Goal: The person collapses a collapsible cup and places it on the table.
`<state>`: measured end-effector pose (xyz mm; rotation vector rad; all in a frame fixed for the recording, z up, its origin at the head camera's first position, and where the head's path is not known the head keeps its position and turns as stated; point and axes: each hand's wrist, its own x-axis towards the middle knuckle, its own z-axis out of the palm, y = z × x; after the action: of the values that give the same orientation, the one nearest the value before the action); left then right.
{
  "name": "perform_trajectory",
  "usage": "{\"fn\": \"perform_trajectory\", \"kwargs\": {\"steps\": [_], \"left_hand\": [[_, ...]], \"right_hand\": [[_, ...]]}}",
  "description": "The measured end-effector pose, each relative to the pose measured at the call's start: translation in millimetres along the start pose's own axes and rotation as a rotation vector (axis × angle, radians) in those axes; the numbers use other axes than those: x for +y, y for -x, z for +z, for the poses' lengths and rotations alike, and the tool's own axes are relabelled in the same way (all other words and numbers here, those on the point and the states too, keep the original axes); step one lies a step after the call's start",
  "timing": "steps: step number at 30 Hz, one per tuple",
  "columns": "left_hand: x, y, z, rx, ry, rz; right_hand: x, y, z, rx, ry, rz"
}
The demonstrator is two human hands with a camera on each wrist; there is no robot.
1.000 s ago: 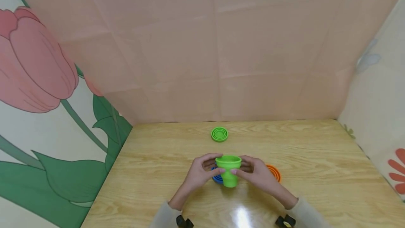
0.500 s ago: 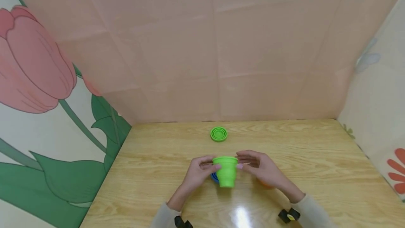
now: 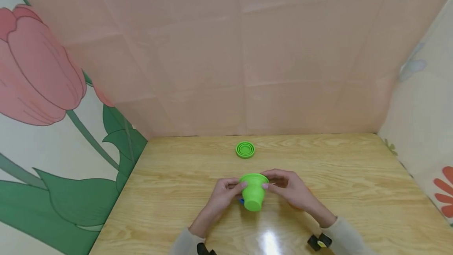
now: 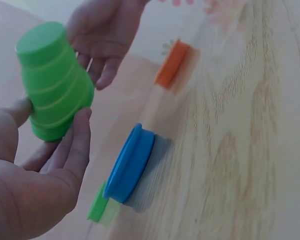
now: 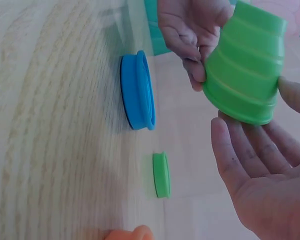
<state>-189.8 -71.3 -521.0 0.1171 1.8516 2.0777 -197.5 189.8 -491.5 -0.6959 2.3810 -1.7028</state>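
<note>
A light-green collapsible cup, drawn out into stepped rings, is held above the table, its base tilted toward me in the head view. My left hand pinches its left side, thumb on the wall and fingers behind the rim. On the other side my right hand has its thumb on the wall and fingertips at the rim, as the right wrist view shows. Behind the cup sits a flat blue collapsed cup, mostly hidden in the head view. A flat orange collapsed cup lies beyond the right hand.
Another flattened green cup rests near the back of the wooden table. A pinkish sheet hangs behind the table. Panels with a tulip and other flowers stand at the sides.
The green cup swung a little left, and my right hand drew off its side, then came back to it. Now the cup tips with its base toward me. The blue cup is more covered.
</note>
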Motion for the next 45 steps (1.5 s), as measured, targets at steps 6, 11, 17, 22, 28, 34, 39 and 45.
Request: {"fn": "perform_trajectory", "kwargs": {"steps": [6,11,17,22,28,34,39,45], "left_hand": [[-2.5,0.4,4.6,0.028,-0.001,-0.015],[-0.6,1.3,7.3,0.009,-0.028,0.006],[6.4,2.3,4.9,-0.046,-0.033,-0.001],[10.5,1.6,2.9,-0.056,0.011,-0.01],[5.8,1.7,4.1,-0.074,0.071,-0.016],[-0.6,0.5,2.3,-0.079,0.108,-0.045],[-2.2,-0.5,0.4,-0.072,0.119,-0.07],[-2.9,-2.2,-0.7,-0.05,0.126,-0.084]], "right_hand": [[-1.3,0.7,1.4,-0.007,-0.043,0.057],[2.6,0.1,2.2,-0.016,-0.15,0.091],[6.3,-1.0,3.8,-0.034,-0.321,0.141],[4.4,0.2,5.1,-0.066,-0.463,0.22],[3.6,0.7,4.3,-0.11,-0.52,0.327],[5.8,1.0,4.6,-0.118,-0.52,0.369],[6.7,2.0,6.1,-0.121,-0.542,0.39],[4.8,0.0,8.4,-0.117,-0.55,0.403]]}}
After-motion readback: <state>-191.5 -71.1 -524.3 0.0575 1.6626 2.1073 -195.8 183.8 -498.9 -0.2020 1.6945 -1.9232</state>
